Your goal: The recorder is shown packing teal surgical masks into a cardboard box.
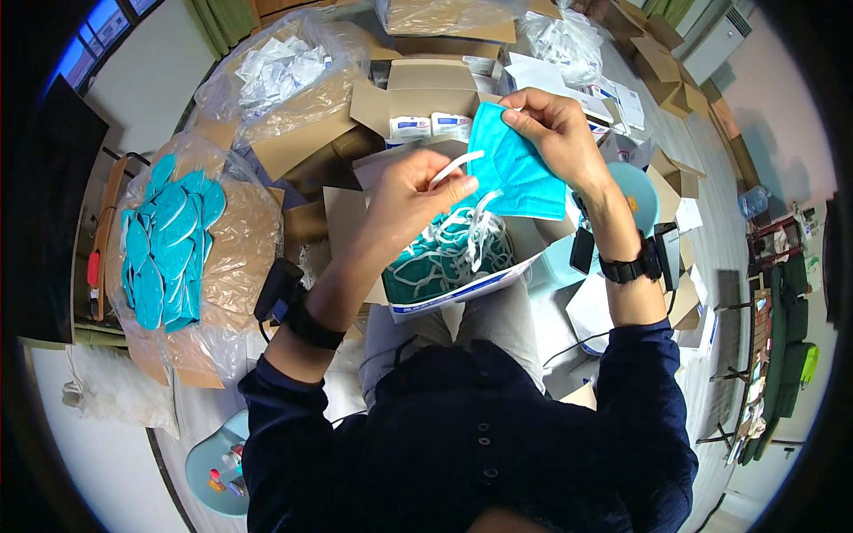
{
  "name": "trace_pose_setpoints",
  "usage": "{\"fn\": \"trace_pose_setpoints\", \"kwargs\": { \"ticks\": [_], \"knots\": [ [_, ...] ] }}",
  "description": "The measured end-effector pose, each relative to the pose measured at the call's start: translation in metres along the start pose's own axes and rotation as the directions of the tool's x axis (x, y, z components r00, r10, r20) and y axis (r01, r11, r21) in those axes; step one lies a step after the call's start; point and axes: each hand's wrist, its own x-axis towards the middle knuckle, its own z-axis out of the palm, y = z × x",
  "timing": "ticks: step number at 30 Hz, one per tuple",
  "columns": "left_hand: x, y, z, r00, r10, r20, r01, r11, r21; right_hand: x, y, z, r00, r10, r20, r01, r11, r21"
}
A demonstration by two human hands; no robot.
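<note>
Left hand (418,188), right hand (555,129) above box (462,290) of teal masks (425,275)

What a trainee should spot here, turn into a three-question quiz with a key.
1. Where does the heap of flat teal pieces lie?
A) to the person's left
B) to the person's right
C) on the person's lap
2. True or false: the right hand pinches a teal mask.
3. Fill in: the left hand holds a white ____.

Key: 1. A; 2. True; 3. strap.
</note>
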Motion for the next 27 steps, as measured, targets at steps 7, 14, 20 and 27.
{"fn": "trace_pose_setpoints", "kwargs": {
  "ticks": [7, 14, 20, 27],
  "knots": [
    [-0.007, 0.001, -0.003, 0.966, -0.106, 0.237, 0.121, 0.992, -0.048, 0.004, 0.013, 0.002, 0.997, 0.061, 0.051, -0.066, 0.991, 0.114],
    [-0.026, 0.033, -0.057, 0.899, 0.401, 0.177, -0.385, 0.915, -0.122, -0.01, 0.064, -0.01, 0.987, 0.161, 0.024, -0.163, 0.963, 0.215],
    [0.0, 0.019, -0.038, 0.943, -0.112, 0.313, 0.213, 0.926, -0.31, -0.022, 0.088, 0.018, 0.958, -0.283, 0.045, 0.219, 0.624, -0.75],
    [0.011, -0.009, -0.015, 0.887, -0.36, 0.29, 0.441, 0.847, -0.297, -0.043, 0.036, 0.047, 0.856, -0.002, 0.517, -0.257, 0.866, 0.429]
  ]
}}
